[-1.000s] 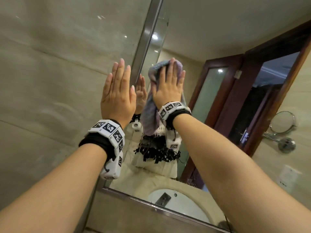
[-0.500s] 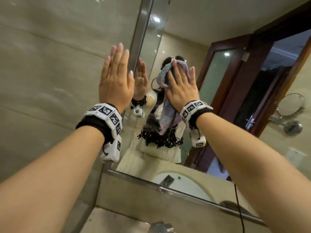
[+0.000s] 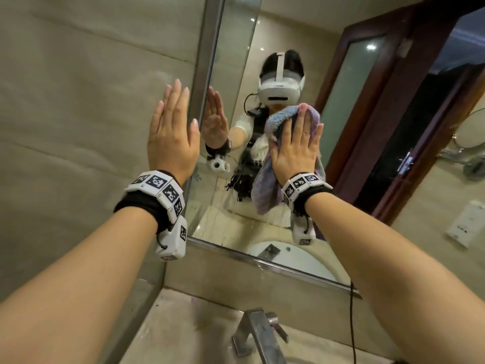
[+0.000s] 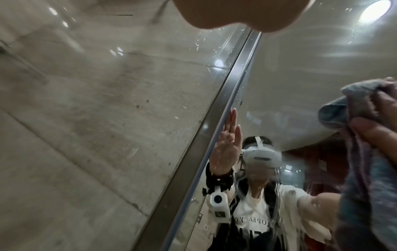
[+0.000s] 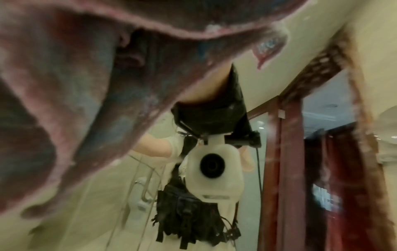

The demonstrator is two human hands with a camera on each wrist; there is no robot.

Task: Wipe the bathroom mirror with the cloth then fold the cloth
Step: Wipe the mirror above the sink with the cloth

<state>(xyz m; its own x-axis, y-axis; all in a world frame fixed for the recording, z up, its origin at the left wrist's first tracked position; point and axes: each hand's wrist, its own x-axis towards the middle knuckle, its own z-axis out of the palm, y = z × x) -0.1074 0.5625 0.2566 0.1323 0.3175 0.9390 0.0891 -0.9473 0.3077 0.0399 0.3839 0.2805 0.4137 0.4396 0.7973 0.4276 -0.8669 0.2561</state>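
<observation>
The bathroom mirror (image 3: pixel 349 132) hangs on the wall in a metal frame (image 3: pixel 207 74). My right hand (image 3: pixel 296 143) lies flat with straight fingers on a blue and pink cloth (image 3: pixel 265 182) and presses it against the glass, left of the mirror's middle. The cloth bunches above my fingertips and hangs below my wrist. My left hand (image 3: pixel 172 127) rests open and flat on the tiled wall just left of the frame. In the left wrist view the cloth (image 4: pixel 365 152) is at the right edge over the glass (image 4: pixel 290 76). The cloth (image 5: pixel 86 84) fills the upper left of the blurred right wrist view.
A metal faucet (image 3: pixel 258 334) stands on the stone counter (image 3: pixel 183 324) below my arms. A black cable (image 3: pixel 351 324) hangs by my right forearm. A round wall mirror (image 3: pixel 469 130) on an arm sits at the far right. The glass reflects a person and a wooden door.
My right hand has slid the cloth down and to the right across the glass. The head view has tipped downward, bringing the faucet into sight. My left hand stays flat on the wall.
</observation>
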